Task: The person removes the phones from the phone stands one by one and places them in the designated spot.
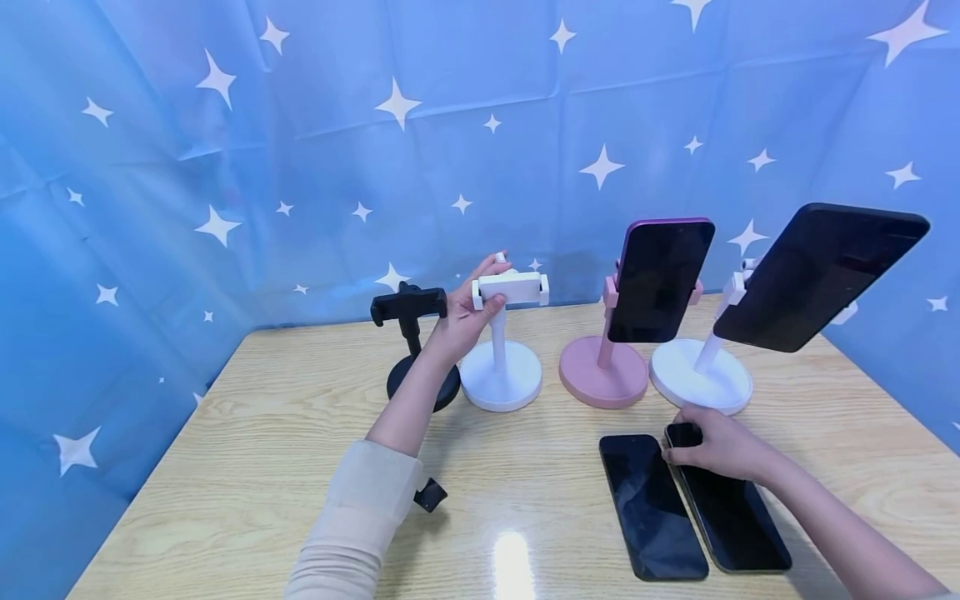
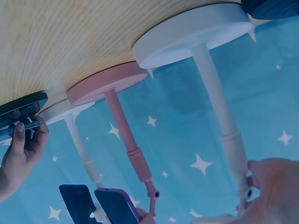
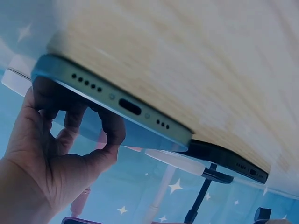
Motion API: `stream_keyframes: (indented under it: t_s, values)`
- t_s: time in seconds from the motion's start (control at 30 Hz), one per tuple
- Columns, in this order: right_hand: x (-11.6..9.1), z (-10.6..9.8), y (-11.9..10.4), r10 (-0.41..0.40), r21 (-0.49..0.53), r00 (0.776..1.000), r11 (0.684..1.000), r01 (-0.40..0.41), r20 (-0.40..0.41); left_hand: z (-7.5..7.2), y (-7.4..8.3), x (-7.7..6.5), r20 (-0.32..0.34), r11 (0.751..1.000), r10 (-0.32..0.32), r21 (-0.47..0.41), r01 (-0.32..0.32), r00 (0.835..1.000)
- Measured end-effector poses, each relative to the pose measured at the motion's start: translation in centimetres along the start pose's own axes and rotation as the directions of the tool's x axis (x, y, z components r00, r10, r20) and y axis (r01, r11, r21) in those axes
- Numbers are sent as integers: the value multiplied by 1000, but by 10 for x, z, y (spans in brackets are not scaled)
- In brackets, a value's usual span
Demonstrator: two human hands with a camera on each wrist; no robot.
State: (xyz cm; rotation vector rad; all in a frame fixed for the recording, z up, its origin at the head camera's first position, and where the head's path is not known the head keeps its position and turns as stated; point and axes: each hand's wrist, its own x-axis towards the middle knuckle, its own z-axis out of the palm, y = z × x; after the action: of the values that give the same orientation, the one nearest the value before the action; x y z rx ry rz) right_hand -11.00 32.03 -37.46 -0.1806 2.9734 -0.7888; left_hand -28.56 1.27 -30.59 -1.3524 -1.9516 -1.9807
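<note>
My left hand (image 1: 459, 323) grips a white phone stand (image 1: 501, 377) at its upper clamp, thumb in front and fingers behind. In the left wrist view that hand (image 2: 275, 189) holds the top of the stand's post. The clamp has no phone in it. My right hand (image 1: 718, 446) pinches the far end of a black-screened phone (image 1: 738, 525), thumb and fingers at opposite edges. In the right wrist view the phone's port end (image 3: 128, 105) faces the camera, with the right hand (image 3: 60, 158) beyond it. A second dark phone (image 1: 652, 508) lies just left of it.
A black phone stand (image 1: 408, 312) stands left of the white one. To the right, a pink stand (image 1: 600, 375) bears a purple-edged phone (image 1: 662, 279), and another white stand (image 1: 701, 379) bears a large tablet (image 1: 821, 275). A small black object (image 1: 431, 495) lies near the left forearm.
</note>
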Motion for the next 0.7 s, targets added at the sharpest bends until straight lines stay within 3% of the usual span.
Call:
stream_keyframes:
  t_s: [0.27, 0.7]
  values:
    - [1, 2, -2, 5, -118, 1000, 993, -6, -11, -1, 2, 0, 0, 999, -47, 1, 47, 999]
    - [0, 10, 0, -73, -236, 992, 971, 46, -105, 1, 4, -1, -8, 992, -112, -57, 111, 994]
